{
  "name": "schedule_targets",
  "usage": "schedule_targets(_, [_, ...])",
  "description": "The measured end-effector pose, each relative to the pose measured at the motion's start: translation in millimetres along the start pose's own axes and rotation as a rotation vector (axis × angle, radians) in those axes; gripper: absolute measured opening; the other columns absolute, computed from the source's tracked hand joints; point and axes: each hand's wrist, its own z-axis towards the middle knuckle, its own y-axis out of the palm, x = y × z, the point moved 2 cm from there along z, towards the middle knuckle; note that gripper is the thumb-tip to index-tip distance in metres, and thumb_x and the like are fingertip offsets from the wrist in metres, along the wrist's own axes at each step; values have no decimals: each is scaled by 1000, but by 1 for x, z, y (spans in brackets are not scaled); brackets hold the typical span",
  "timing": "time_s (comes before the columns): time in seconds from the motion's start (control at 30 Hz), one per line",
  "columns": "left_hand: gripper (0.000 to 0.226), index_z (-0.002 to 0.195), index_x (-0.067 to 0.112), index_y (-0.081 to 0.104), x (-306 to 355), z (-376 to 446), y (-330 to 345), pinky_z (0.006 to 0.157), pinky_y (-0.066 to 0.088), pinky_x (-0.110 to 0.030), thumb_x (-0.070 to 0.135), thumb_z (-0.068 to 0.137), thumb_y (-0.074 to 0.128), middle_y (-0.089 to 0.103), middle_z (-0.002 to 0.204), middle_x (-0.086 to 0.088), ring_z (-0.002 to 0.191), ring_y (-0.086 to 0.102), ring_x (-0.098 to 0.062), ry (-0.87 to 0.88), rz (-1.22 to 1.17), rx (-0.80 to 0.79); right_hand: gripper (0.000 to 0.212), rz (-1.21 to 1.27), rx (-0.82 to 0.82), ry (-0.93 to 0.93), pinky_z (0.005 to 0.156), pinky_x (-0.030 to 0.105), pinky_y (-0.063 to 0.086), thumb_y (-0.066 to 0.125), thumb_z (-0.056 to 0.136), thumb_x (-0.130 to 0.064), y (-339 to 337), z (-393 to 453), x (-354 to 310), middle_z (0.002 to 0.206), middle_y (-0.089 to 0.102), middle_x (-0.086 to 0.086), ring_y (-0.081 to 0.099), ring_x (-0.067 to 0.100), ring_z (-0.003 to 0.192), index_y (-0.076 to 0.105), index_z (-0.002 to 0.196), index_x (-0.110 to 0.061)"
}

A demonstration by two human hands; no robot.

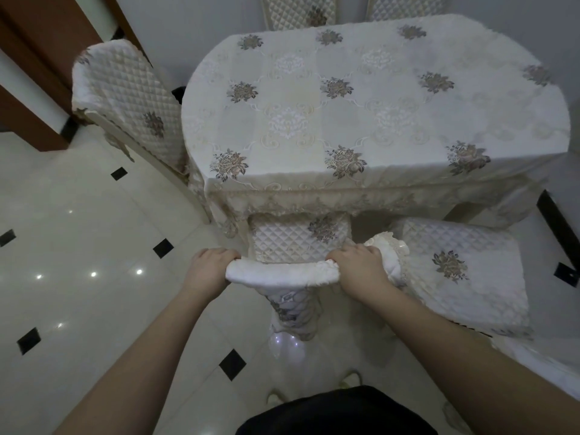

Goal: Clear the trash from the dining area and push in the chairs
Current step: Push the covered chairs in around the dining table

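A dining chair (298, 246) in a quilted cream cover stands in front of me, its seat mostly tucked under the near edge of the table (361, 114). My left hand (208, 266) grips the left end of its padded top rail. My right hand (357, 268) grips the right end of the same rail. The table wears a cream floral cloth with nothing lying on it. A second covered chair (455, 274) stands to the right, its seat out from under the table.
A third covered chair (131, 102) stands at the table's left end. Two more chair backs (301, 12) show beyond the far edge. A brown door frame (37, 58) is at the far left. Glossy white floor tiles (94, 246) with small black insets lie to my left.
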Motion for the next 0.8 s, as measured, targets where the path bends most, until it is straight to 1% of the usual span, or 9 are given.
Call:
schedule_targets(0.13, [27,84,22,66,3,-6,0,66,40,-31,12,60,72,64,71,2,68,61,-25,-55,-2,-4,44,-5,11,-13,93,36,31,60,79,-24,2,0,1,120,56,-5,51,20,113,54,121,-37])
schedule_targets(0.23, [23,87,22,62,5,-9,-5,68,36,-31,17,64,67,62,76,1,72,60,-26,-63,-7,-5,60,38,30,-3,96,37,32,62,77,-22,4,-2,4,127,54,-5,49,21,118,44,132,-36])
schedule_targets(0.3, [26,93,21,61,7,-11,-8,73,37,-33,22,68,67,64,85,0,81,59,-26,-88,-21,-6,67,44,44,8,97,37,32,64,75,-20,3,-4,2,129,53,-2,48,23,120,40,137,-34])
schedule_targets(0.37, [36,104,17,60,10,-17,-10,81,40,-37,24,70,70,64,97,-4,92,59,-28,-119,-47,4,67,41,79,43,99,37,32,62,76,-14,2,-9,-1,129,53,0,46,24,120,40,137,-30])
schedule_targets(0.43, [49,118,14,56,14,-28,-10,92,40,-40,22,72,69,62,114,-7,109,55,-30,-125,-49,32,65,23,144,99,101,36,30,59,75,-9,3,-21,-6,128,52,2,44,25,120,41,136,-26])
schedule_targets(0.5, [62,133,11,46,20,-41,-10,105,34,-42,23,75,67,52,134,-11,128,43,-30,-79,-29,52,64,6,211,152,105,36,26,58,76,-11,9,-39,-12,132,50,5,40,26,125,40,136,-21])
schedule_targets(0.57, [74,142,11,34,28,-59,-6,113,26,-42,32,79,66,39,146,-13,138,32,-30,7,-22,56,68,43,249,190,111,40,20,59,77,-14,17,-63,-20,143,41,9,31,28,135,35,141,-17])
schedule_targets(0.7, [94,152,14,8,40,-100,0,117,17,-45,46,82,61,10,159,-14,146,9,-30,64,-53,48,87,55,200,240,116,45,11,58,81,-27,31,-107,-41,159,8,7,5,27,146,7,151,-16])
schedule_targets(0.8, [97,152,12,-1,47,-122,4,116,18,-48,51,84,57,2,160,-13,147,2,-30,68,-112,69,84,74,202,275,117,41,6,51,86,-32,37,-135,-53,160,0,4,-1,23,147,0,152,-20])
